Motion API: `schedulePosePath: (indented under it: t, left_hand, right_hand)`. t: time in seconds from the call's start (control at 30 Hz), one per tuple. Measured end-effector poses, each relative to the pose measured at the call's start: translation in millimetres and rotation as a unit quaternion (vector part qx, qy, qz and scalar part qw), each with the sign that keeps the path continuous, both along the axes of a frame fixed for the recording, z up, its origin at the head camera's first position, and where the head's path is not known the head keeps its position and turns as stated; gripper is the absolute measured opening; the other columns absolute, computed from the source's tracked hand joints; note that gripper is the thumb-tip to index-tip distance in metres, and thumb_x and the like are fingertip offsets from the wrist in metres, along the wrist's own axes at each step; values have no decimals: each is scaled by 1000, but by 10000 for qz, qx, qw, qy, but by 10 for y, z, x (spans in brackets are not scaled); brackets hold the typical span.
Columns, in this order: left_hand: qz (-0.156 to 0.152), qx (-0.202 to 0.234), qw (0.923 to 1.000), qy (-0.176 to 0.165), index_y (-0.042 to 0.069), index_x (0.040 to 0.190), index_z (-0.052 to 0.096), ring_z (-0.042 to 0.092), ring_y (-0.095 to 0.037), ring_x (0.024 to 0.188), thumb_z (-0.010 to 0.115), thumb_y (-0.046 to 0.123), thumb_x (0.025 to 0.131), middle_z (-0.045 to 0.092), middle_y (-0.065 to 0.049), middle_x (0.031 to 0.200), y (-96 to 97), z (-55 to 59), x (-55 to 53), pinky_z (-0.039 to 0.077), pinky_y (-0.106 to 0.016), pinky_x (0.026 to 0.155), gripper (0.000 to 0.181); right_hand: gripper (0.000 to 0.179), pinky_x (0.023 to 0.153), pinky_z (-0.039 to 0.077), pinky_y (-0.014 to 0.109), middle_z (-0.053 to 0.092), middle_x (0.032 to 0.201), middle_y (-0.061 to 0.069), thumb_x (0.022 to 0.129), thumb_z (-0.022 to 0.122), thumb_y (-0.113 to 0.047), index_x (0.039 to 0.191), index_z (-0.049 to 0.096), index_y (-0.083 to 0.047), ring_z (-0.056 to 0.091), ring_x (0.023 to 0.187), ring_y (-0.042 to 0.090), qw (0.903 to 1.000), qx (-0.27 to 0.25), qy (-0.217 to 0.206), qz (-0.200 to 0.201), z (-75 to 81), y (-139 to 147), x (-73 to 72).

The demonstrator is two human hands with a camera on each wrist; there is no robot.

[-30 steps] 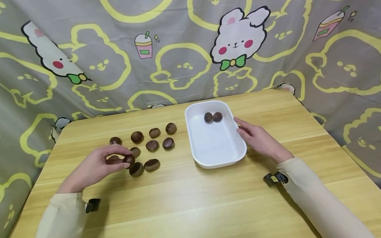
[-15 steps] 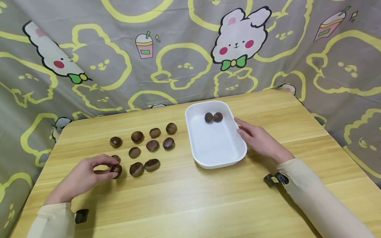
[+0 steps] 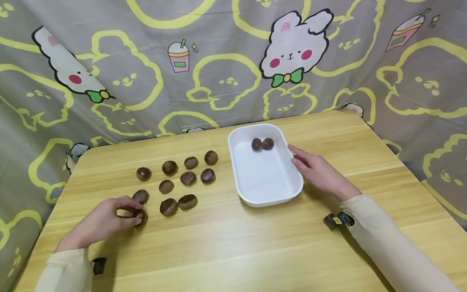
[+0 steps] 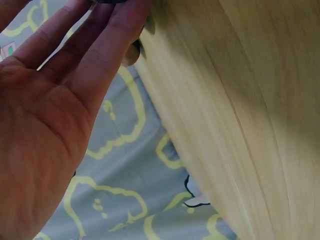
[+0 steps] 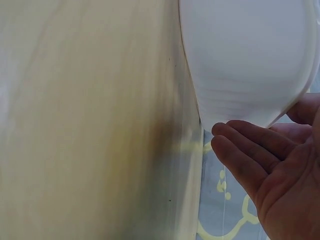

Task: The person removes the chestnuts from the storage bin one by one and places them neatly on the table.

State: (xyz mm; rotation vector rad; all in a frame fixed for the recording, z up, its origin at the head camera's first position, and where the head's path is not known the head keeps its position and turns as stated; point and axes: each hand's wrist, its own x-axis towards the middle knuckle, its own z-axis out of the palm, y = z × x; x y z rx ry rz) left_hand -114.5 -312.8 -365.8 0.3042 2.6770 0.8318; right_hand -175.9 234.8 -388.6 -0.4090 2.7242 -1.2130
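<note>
My left hand [image 3: 106, 219] pinches a glossy brown chestnut [image 3: 140, 218] between thumb and fingertips, low over the table at the left. Just behind it lies another chestnut [image 3: 140, 196]. In the left wrist view only the dark edge of the pinched chestnut [image 4: 110, 1] shows at the top. At the right, my right hand [image 3: 321, 172] touches the side of a white rectangular tray [image 3: 270, 200]. Its fingers lie nearly straight along the tray's outer wall [image 5: 250, 65] in the right wrist view, thumb by the rim. Two chestnuts [image 3: 268, 144] sit together at the tray's far end.
Several more chestnuts lie in loose rows between the left hand and the tray, among them a back one [image 3: 170, 167] and a front one [image 3: 187, 201]. A cartoon-printed curtain [image 3: 226, 36] hangs behind the wooden table [image 3: 226, 251].
My left hand has carried the chestnut left and toward the front, lowering it to the table beside the front row. My right hand and the tray have stayed in place.
</note>
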Motion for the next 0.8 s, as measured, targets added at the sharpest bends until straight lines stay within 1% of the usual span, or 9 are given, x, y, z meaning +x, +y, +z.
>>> schedulePosePath:
  t: [0.33, 0.47, 0.67, 0.73, 0.8]
  left_hand:
    - [-74, 137, 9999, -57, 10, 106, 69, 62, -22, 97, 79, 26, 85, 65, -1, 103, 33, -15, -27, 51, -29, 73, 29]
    - [-121, 90, 9999, 17, 10, 107, 69, 61, -21, 96, 79, 28, 85, 65, 0, 101, 26, -30, -38, 51, -29, 73, 31]
    - [-94, 102, 9999, -51, 10, 109, 70, 62, -21, 95, 77, 30, 86, 65, 0, 102, 9, 1, -25, 52, -28, 73, 31]
    - [-85, 102, 9999, 29, 10, 109, 70, 63, -20, 95, 76, 29, 87, 66, 1, 102, -1, 32, -23, 52, -28, 73, 30]
    - [-81, 53, 9997, 208, 9, 108, 71, 64, -19, 95, 76, 26, 88, 67, 0, 102, -12, 69, -34, 53, -27, 74, 27]
  right_hand:
    - [55, 110, 30, 50, 35, 153, 13, 106, 41, -37, 155, 29, -16, 36, 137, 31, 10000, 28, -48, -36, 3, 3, 3]
    - [55, 109, 30, 50, 35, 153, 13, 106, 41, -36, 155, 29, -15, 36, 137, 31, 10000, 47, -54, -63, 11, -1, 6]
    - [55, 109, 30, 50, 35, 153, 13, 106, 42, -36, 155, 29, -16, 37, 136, 31, 9999, 53, -82, -57, 5, -16, 12]
    - [55, 109, 30, 51, 35, 153, 12, 106, 42, -37, 155, 29, -16, 37, 136, 31, 9999, 85, -94, -66, 10, -19, 10]
    - [55, 109, 30, 51, 35, 153, 11, 106, 42, -38, 155, 29, -17, 36, 137, 30, 9998, 118, -86, -100, 22, -19, 5]
